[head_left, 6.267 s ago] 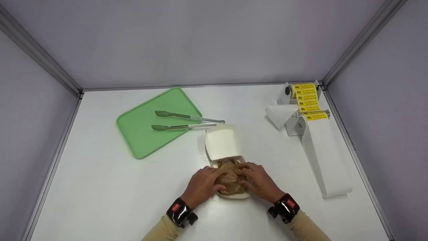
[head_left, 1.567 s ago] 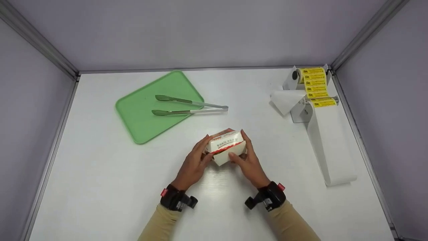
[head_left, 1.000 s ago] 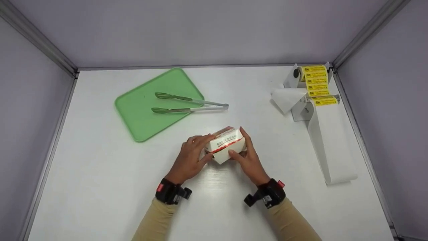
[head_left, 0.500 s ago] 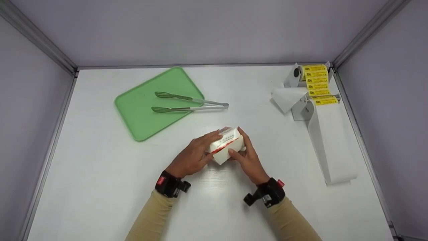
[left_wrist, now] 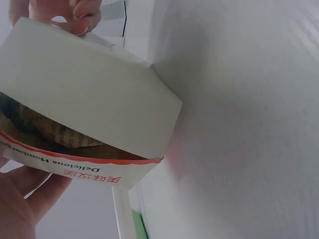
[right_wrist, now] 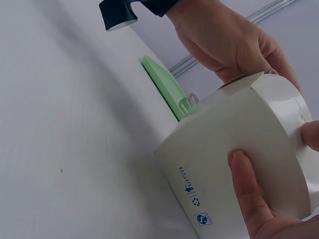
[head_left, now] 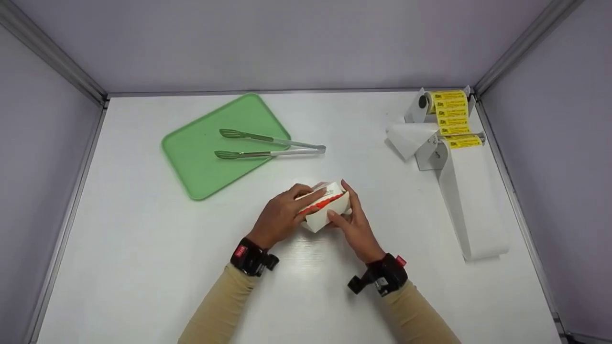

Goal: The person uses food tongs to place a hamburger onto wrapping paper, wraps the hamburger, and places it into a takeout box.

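Observation:
A white hamburger box [head_left: 338, 204] with a red wavy trim is held tilted over the middle of the table. My left hand [head_left: 279, 216] lies over the lid, fingers curled across its top and one finger along the red edge. With its thumb on the front wall, my right hand [head_left: 356, 229] grips the box's right side; the thumb [right_wrist: 244, 181] presses the plain base wall in the right wrist view. A gap shows between lid and base in the left wrist view, and printed brown wrapping paper [left_wrist: 62, 134] is visible inside it.
Behind the hands lies a green tray [head_left: 191, 167] with metal tongs [head_left: 287, 152] resting partly on it, their handle end past its edge. A label dispenser [head_left: 430, 155] with yellow stickers [head_left: 451, 112] and a long white backing strip [head_left: 471, 200] stands at the right.
First the box stood open with both hands on the wrapped burger; later its lid is folded over and the box is picked up. Lately my left hand has slid rightward across the lid.

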`<state>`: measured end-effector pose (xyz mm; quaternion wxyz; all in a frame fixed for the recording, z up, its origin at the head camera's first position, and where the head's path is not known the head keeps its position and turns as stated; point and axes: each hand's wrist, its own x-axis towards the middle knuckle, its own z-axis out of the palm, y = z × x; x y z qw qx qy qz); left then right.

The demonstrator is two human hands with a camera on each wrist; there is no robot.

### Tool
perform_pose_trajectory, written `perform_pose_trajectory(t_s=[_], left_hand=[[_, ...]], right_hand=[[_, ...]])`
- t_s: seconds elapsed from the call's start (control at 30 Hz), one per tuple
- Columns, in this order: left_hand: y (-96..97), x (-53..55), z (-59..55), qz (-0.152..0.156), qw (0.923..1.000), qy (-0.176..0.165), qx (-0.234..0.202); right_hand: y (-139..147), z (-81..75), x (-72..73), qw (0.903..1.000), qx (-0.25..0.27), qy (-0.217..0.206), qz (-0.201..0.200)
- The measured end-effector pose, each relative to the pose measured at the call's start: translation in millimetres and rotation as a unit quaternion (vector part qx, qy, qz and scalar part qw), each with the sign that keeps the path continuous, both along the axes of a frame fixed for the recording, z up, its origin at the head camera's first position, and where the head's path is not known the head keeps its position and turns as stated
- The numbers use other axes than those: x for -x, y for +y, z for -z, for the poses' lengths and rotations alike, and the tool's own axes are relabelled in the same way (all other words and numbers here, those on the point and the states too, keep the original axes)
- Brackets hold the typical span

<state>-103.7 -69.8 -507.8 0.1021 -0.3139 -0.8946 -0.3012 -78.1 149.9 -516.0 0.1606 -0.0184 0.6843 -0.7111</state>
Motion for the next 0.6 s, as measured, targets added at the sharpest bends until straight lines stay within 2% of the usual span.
perform_pose_trajectory(t_s=[0.3,0.43,0.5,0.57,0.6], left_hand=[[5.3,-1.1,2.4,-0.022,0.9987,0.038,-0.026],[5.6,-2.2,0.6,-0.002,0.9981,0.061,-0.005],[3.4,-2.2,-1.2,0.025,0.9988,0.042,0.003],[-1.4,-1.8,-4.9,0.065,0.9977,-0.017,-0.003],[-3.9,-1.4,-7.0,0.087,0.9945,-0.056,-0.012]], right_hand=[[-0.8,-3.2,0.6,0.9999,-0.008,-0.008,-0.007],[0.9,-4.7,0.2,0.9999,-0.008,-0.006,-0.013],[2.3,-4.6,-0.1,0.9999,-0.003,-0.004,-0.016],[3.2,-4.0,-0.1,0.9998,0.005,-0.002,-0.021],[3.7,-3.8,-0.2,0.9997,0.006,-0.001,-0.023]])
